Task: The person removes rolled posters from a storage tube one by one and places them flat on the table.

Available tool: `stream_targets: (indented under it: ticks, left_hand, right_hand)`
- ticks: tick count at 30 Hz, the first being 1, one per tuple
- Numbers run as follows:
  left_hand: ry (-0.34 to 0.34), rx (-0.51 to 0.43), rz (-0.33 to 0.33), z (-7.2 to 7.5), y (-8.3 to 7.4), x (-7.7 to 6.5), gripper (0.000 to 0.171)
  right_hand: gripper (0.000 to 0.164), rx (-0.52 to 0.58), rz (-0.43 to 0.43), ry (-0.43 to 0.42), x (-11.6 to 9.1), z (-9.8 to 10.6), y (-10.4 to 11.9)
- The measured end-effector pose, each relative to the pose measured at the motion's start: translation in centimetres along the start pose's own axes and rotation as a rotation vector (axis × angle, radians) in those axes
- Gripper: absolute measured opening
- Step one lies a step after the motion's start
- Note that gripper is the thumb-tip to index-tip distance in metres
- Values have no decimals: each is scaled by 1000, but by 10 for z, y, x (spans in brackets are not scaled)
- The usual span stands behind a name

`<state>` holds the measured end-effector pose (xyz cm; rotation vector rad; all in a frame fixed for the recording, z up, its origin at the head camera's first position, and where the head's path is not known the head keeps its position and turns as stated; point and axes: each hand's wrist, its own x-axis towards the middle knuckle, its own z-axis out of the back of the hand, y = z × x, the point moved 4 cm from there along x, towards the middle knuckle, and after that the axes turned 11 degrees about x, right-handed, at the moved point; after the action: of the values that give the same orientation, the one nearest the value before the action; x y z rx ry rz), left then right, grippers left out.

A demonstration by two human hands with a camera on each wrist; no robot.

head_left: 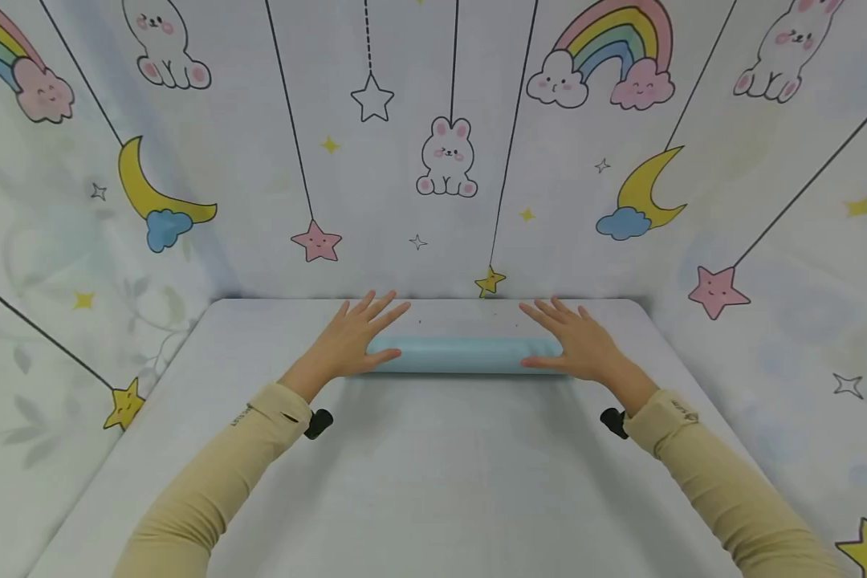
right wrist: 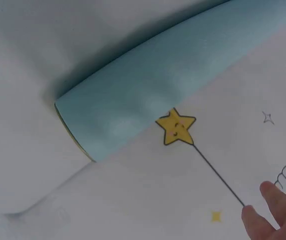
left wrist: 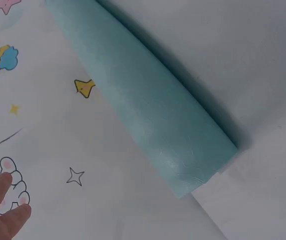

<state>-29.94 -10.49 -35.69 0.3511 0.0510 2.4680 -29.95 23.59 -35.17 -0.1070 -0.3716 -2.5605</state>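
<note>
A light blue roll [head_left: 470, 356], smooth and cylinder-shaped, lies sideways across the far part of the white table. Over its left end, the left hand [head_left: 350, 341] is spread with fingers straight and pointing away. The right hand [head_left: 581, 345] is spread the same way at the other end. Both hands partly cover the roll's ends in the head view. Whether they touch it I cannot tell. Each wrist view shows one end of the blue roll [left wrist: 148, 105], with fingertips [right wrist: 257, 222] at the frame edge, apart from it.
The white table [head_left: 448, 466] reaches back to a printed wall cloth [head_left: 405, 177] with rabbits, stars and moons. More cloth hangs along both sides. A small black device [head_left: 319, 423] sits at the left wrist, another [head_left: 613, 422] at the right.
</note>
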Motion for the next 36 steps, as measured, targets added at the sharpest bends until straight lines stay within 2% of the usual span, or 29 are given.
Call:
stream_targets:
  ticks: [14, 26, 32, 36]
  left_hand:
    - [12, 24, -15, -23, 4, 6, 70]
    - [20, -12, 0, -37, 3, 8, 68]
    - [35, 0, 18, -45, 4, 8, 68]
    - [35, -29, 39, -50, 4, 8, 67]
  right_hand:
    - [88, -7, -8, -12, 4, -17, -9]
    - [88, -41, -38, 7, 6, -28, -19]
    - [86, -3, -52, 25, 9, -34, -24]
    - [87, 28, -69, 33, 11, -39, -27]
